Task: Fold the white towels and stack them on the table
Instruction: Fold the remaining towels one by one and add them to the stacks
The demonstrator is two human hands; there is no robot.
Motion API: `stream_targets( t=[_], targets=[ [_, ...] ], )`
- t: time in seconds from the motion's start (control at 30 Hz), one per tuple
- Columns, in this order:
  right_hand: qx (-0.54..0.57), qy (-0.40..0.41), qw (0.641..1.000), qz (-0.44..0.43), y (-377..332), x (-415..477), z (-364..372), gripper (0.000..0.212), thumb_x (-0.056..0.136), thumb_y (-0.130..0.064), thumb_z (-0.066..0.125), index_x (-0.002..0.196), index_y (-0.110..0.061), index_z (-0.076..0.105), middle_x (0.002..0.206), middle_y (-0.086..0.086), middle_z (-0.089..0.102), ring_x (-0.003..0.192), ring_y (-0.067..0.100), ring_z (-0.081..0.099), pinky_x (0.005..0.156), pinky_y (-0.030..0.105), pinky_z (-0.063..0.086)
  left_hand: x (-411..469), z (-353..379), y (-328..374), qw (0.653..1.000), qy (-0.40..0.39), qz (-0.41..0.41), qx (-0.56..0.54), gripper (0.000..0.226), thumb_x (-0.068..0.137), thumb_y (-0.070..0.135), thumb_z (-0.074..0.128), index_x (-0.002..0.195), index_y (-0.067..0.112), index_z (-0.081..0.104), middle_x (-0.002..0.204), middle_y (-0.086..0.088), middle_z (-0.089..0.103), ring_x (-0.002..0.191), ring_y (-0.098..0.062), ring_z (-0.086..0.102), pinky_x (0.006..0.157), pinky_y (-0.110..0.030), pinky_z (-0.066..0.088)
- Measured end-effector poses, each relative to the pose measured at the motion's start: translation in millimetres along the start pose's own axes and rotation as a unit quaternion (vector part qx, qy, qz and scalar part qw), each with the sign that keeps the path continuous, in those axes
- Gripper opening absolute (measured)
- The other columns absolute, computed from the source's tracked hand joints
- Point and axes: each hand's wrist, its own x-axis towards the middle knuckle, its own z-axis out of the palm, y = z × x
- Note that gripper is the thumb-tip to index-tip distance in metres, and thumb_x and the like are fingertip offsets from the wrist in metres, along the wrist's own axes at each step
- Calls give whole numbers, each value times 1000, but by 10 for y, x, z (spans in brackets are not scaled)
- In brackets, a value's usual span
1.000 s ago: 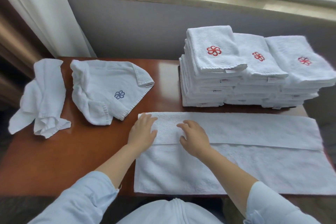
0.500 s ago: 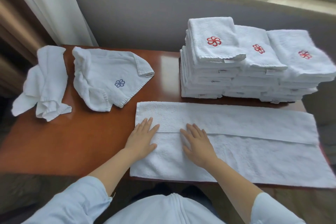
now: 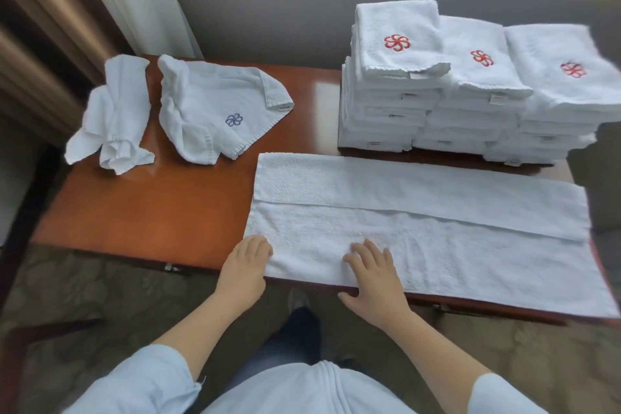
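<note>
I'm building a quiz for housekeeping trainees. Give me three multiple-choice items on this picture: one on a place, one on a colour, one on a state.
1. Where on the table do the folded towel stacks stand?
A far right
B near left
C middle front

2. What colour is the logo on the loose logo towel?
A red
B green
C blue

3. How does the long towel lie?
A rolled up
B far edge folded over
C crumpled in a heap

Answers:
1 A: they stand far right, by the wall.
2 C: its flower logo is blue.
3 B: a flap from the far edge covers part of it.
</note>
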Motion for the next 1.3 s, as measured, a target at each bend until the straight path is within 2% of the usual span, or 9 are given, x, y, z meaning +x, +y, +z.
stream_targets(
  t=[0.07,0.2,0.3,0.4,0.6,0.73,0.9,1.17,1.3],
  targets=[
    [-36,-12,999,-3,11,-59,25,50,88,-24,62,134,-24,41,158,1,25,151,30,7,122,53,4,-22,3,87,999,24,-22,5,40,57,-14,68,87,11,58,91,-3,55,84,-23,59,62,-28,46],
    [-20,4,1000,-16,47,-110,-30,46,84,4,52,126,-14,51,155,2,32,151,28,13,122,49,13,-136,45,113,999,-6,-45,24,24,78,-5,55,96,11,55,106,-1,53,84,-21,56,59,-27,33],
    [14,12,999,-35,89,-176,-74,29,80,5,53,105,-9,59,145,1,44,144,26,30,115,40,28,-269,42,76,998,-28,-53,10,12,92,5,50,99,14,54,106,1,54,77,-21,54,59,-30,31],
    [18,5,1000,-9,132,-273,-146,19,83,-7,53,99,-12,61,131,-6,53,124,19,46,84,30,45,-354,2,89,996,-40,-81,3,8,97,14,45,102,20,49,104,5,54,72,-20,50,60,-32,32],
    [94,102,985,98,239,-339,-375,17,83,-15,60,96,-20,69,96,-8,69,92,16,61,71,25,39,-199,-234,276,987,2,-163,-15,9,96,25,43,88,21,45,76,5,56,67,-21,53,59,-33,37],
    [173,213,945,176,274,-216,-636,13,82,-10,61,84,-20,69,77,-9,67,69,15,58,80,32,48,90,-457,334,985,48,-168,7,12,96,26,42,86,21,47,71,4,57,62,-18,53,57,-32,39],
    [167,268,930,186,365,221,-927,16,83,-8,57,79,-19,67,72,-8,67,65,16,54,86,31,35,632,-706,297,982,89,-156,56,13,93,25,44,83,20,50,65,5,57,56,-16,50,60,-31,34],
    [133,253,933,216,604,1037,-1079,20,83,-9,54,78,-24,66,70,-11,62,73,15,56,87,29,24,1521,-790,52,986,66,-127,86,11,87,21,43,83,20,53,70,3,63,67,-24,57,73,-37,42],
    [104,177,955,216,791,1346,-929,24,89,-11,50,95,-25,69,88,-11,69,89,15,59,99,33,25,1837,-605,-52,988,17,-115,103,11,86,19,46,88,22,56,81,4,65,77,-22,60,78,-37,41]
  ],
)
